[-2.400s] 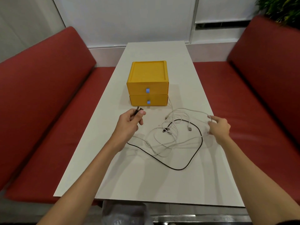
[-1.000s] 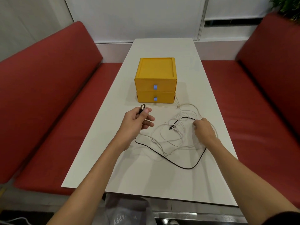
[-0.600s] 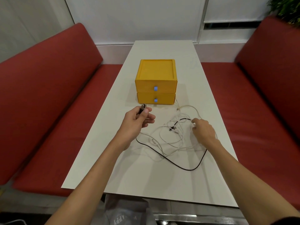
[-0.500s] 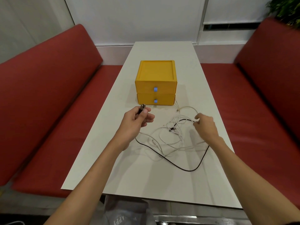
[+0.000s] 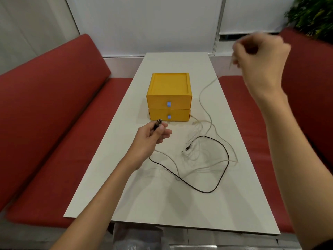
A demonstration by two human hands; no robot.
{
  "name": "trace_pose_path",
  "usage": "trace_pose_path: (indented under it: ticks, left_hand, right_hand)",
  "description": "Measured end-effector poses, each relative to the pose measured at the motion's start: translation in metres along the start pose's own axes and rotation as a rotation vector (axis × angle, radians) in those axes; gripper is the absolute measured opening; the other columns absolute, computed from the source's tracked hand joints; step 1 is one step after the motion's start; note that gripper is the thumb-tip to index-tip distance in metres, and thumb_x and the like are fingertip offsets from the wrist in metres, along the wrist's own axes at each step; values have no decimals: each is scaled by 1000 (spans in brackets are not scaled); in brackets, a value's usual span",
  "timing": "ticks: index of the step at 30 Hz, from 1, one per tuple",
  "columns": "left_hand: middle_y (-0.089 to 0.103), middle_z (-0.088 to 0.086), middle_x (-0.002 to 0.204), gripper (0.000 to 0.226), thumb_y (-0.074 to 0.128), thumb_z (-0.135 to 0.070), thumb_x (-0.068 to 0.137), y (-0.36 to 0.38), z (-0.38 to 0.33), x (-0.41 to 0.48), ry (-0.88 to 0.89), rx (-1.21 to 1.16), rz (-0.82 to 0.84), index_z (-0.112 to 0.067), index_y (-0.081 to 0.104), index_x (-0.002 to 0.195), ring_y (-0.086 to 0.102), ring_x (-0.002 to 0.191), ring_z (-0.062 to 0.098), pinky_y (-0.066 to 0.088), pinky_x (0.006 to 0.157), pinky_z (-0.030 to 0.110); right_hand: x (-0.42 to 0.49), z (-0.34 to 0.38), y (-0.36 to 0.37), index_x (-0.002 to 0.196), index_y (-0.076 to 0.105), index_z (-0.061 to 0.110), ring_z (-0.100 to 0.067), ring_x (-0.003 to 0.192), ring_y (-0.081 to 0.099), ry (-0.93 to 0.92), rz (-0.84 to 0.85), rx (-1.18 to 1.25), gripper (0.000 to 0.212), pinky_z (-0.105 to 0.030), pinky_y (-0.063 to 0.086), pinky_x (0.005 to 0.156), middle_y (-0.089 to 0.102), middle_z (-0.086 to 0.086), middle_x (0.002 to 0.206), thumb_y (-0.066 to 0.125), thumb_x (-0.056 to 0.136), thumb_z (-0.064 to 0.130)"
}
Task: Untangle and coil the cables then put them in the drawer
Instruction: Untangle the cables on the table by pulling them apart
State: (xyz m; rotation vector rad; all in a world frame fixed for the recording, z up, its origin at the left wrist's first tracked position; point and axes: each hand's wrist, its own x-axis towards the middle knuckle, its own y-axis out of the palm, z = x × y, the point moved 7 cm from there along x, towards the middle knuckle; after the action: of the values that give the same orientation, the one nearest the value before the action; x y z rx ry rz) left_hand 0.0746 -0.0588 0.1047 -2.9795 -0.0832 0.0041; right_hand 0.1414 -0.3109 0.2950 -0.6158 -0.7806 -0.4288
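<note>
meanwhile, nearest the camera, a thin black cable [image 5: 207, 190] loops across the white table [image 5: 162, 204], its usb plug pinched in the left hand [image 5: 150, 137]. beyond it, the right hand [image 5: 259, 56], down among the tangle half a second ago, has swept high, seemingly fisted on a pale white cable [image 5: 204, 103] pulled free. behind, the yellow two-drawer box [image 5: 168, 87] remains closed.
</note>
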Motion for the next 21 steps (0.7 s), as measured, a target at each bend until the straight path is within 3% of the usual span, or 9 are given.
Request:
trace_pose_path:
  ticks: [6, 8, 12, 15, 18, 21]
  left_hand:
    - [73, -2, 100, 20, 44, -24, 101, -1, -2, 0, -5, 4, -8, -18, 61, 111, 70, 95, 9, 53, 88, 28]
    - [73, -2, 101, 22, 44, -24, 101, -1, -3, 1, -7, 7, -10, -16, 60, 113, 69, 96, 9, 53, 88, 28]
    - [73, -2, 101, 21, 44, -24, 101, 2, -7, 0, 2, 7, -2, -17, 61, 111, 70, 95, 9, 53, 88, 27]
    - [73, -2, 101, 20, 43, -24, 102, 3, -9, 1, 6, 10, -1, -17, 61, 110, 69, 96, 10, 53, 88, 28]
    - [73, -2, 100, 21, 43, -24, 101, 2, -11, 1, 12, 7, -3, -16, 61, 110, 70, 95, 9, 53, 87, 27]
    - [73, -3, 100, 21, 43, -23, 102, 3, -13, 1, 11, 4, -8, -17, 61, 110, 70, 94, 8, 53, 87, 27]
  right_hand:
    - [20, 50, -19, 93, 70, 6, -7, 68, 66, -184, -73, 119, 24, -16, 52, 68, 69, 0, 79, 53, 92, 23]
    - [19, 50, -4, 96, 70, 7, -5, 66, 65, -172, 81, 141, 19, -17, 53, 68, 69, -2, 81, 56, 91, 20]
    - [-13, 30, 56, 91, 73, 12, 4, 56, 60, -99, 617, -72, 11, -8, 47, 61, 73, -6, 79, 66, 83, 7]
    - [-33, 19, 76, 91, 74, 12, 1, 64, 62, -57, 802, -155, 11, -1, 42, 54, 72, -4, 79, 69, 83, 6]
    - [-27, 32, 71, 93, 74, 11, -2, 67, 63, -87, 805, -126, 12, -4, 45, 59, 68, 0, 74, 67, 85, 5]
    - [3, 55, 46, 96, 72, 9, -10, 73, 66, -180, 576, -22, 18, -23, 54, 77, 69, -3, 78, 59, 87, 1]
